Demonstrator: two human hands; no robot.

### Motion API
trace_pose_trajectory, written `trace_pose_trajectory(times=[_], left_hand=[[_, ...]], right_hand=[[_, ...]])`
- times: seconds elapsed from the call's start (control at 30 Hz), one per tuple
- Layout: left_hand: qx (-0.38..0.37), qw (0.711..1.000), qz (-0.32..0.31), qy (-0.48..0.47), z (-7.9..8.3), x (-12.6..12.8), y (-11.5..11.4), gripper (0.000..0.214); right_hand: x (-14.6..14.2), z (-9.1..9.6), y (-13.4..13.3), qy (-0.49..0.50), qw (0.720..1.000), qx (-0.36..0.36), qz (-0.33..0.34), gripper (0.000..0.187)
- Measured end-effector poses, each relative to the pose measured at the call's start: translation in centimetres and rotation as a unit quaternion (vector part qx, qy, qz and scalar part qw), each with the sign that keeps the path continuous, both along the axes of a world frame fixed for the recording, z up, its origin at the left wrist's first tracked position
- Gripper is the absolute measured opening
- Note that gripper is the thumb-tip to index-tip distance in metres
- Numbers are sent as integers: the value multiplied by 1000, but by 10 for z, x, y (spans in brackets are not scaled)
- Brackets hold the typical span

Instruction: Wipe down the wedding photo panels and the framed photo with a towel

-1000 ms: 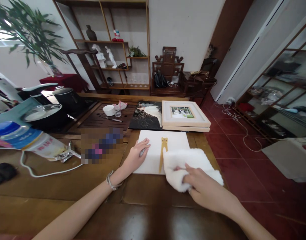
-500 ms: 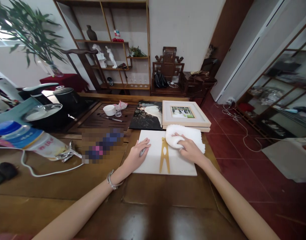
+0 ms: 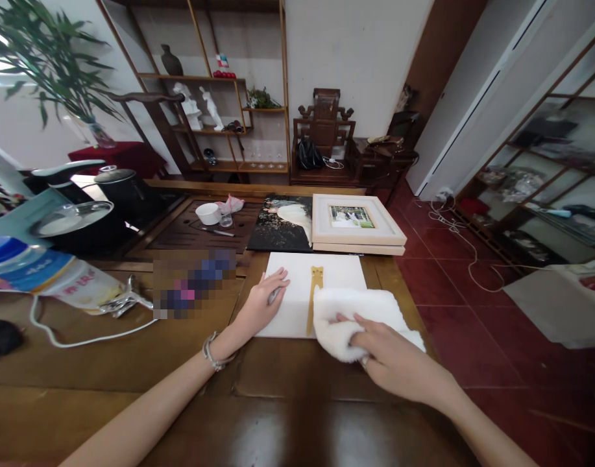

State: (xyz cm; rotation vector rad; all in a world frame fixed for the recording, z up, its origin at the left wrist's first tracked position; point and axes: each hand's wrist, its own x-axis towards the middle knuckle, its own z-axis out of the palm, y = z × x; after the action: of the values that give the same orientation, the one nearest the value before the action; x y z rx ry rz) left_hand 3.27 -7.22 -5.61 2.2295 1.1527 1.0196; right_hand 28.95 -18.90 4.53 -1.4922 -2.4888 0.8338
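- Left hand (image 3: 265, 308): its grip is released, fingers spread on the left part of the white board (image 3: 294, 301).
- Right hand (image 3: 392, 360): its grip is clenched on a bunched white cloth (image 3: 375, 308).
- The cloth covers the board's near right corner and reaches toward the right edge of the counter (image 3: 170, 373).
- A yellow piece (image 3: 315, 292) lies on the board between the hands; the cloth hides part of it.
- The board lies near the counter's right edge.
- Just beyond it, toward the counter's far edge, lie a dark picture (image 3: 280, 224) and, touching it, a pale frame (image 3: 321, 224).
- Farther left, a white bowl (image 3: 208, 214) stands on a dark tray (image 3: 178, 237).
- Toward the counter's left edge lies a bag with a blue cap (image 3: 66, 275).
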Motion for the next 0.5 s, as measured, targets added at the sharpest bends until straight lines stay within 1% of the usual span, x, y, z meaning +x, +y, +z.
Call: trace_pose_trajectory(times=[0.07,0.13,0.23,0.3,0.33,0.4,0.5], left_hand=[[1,1000,1,5,0,0,0,20],[3,1000,0,7,0,0,0,20],[8,1000,0,7,0,0,0,20],[10,1000,0,6,0,0,0,20],[11,1000,-1,5,0,0,0,20],[14,1000,-3,2,0,0,1,20],[11,1000,-3,0,-1,-1,1,20]], right_hand=[[-3,-9,19,4,999,31,-41,43],[-9,-21,44,26,995,78,-60,45],[-22,-36,78,49,988,140,-50,44],[-32,-41,88,39,986,160,-38,44],[-37,-41,88,25,986,163,-34,44],[-45,-37,79,-14,988,153,-22,45],[-55,-23,49,-59,991,116,28,39]])
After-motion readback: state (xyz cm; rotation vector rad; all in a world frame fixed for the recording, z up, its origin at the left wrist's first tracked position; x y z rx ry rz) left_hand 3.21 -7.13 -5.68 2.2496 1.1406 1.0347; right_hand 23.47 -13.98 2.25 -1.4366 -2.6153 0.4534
